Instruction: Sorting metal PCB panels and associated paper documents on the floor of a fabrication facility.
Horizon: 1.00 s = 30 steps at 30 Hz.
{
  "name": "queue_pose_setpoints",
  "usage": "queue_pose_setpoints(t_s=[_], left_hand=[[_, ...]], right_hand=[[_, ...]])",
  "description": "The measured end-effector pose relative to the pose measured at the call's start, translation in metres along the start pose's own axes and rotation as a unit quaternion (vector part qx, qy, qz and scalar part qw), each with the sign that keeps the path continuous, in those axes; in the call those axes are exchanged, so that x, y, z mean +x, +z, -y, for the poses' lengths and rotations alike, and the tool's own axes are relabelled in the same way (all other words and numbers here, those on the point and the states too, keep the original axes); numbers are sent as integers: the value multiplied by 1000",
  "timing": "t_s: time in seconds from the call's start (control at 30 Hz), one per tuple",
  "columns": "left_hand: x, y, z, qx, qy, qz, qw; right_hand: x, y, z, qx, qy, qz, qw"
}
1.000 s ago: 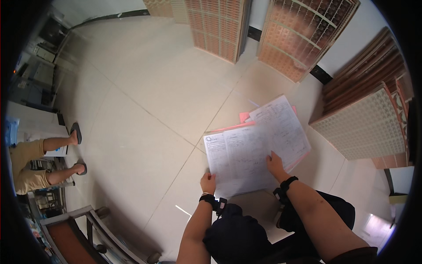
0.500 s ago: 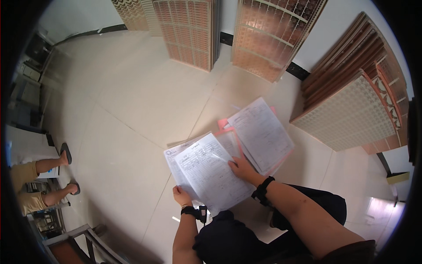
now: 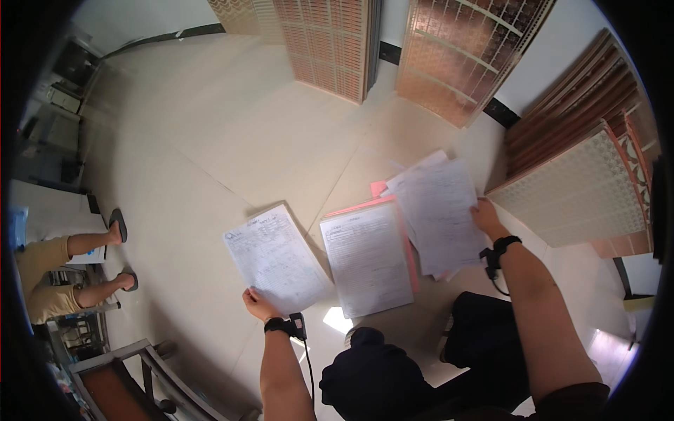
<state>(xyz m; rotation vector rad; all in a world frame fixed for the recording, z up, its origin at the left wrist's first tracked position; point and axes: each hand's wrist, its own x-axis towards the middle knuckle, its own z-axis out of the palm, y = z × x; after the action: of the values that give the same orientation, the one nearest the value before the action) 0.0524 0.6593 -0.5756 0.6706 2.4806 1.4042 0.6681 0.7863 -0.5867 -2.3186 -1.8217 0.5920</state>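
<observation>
Three groups of printed paper sheets lie on the tiled floor before me. My left hand [image 3: 260,304] is closed on the lower left edge of the left stack of papers [image 3: 277,259]. At the right, my right hand [image 3: 489,219] pinches the right edge of a sheet of paper [image 3: 444,210], which overlaps other sheets fanned out beneath it. Between my hands rests the middle stack of papers [image 3: 368,261], touched by neither. Pink folders [image 3: 379,188] show along its top and right edges. Each wrist carries a black strap with a small device.
Patterned panels [image 3: 326,45] and coppery panels [image 3: 467,59] lean against the far wall. More stacked panels [image 3: 562,186] stand at the right. A person's legs [image 3: 95,245] in sandals are at the left. A metal-framed piece [image 3: 133,382] sits lower left. My dark-clothed knees [image 3: 375,375] are below.
My right hand has moved right with a sheet, onto the right-hand papers. My left hand has shifted left with its stack, and the middle stack now shows. The view has shifted slightly.
</observation>
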Motion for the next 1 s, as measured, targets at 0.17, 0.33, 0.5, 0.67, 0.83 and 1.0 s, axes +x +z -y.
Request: queue_pose_setpoints(t_s=[0.17,0.33,0.5,0.67,0.83,1.0], left_hand=[[36,-15,21,118,-20,16,993],[19,21,31,185,117,26,975],[-73,89,-26,-8,79,303,950],[-134,122,-69,-46,36,547,835],[-182,151,-78,-53,5,649,759],[-205,154,-84,-30,-8,744,668]], right_hand=[[5,-26,14,24,48,146,988],[5,18,-27,-27,36,131,990],[-9,8,-45,-81,44,80,993],[-23,-46,32,27,43,115,992],[-30,-76,40,15,45,115,992],[-38,-121,69,126,54,172,975]])
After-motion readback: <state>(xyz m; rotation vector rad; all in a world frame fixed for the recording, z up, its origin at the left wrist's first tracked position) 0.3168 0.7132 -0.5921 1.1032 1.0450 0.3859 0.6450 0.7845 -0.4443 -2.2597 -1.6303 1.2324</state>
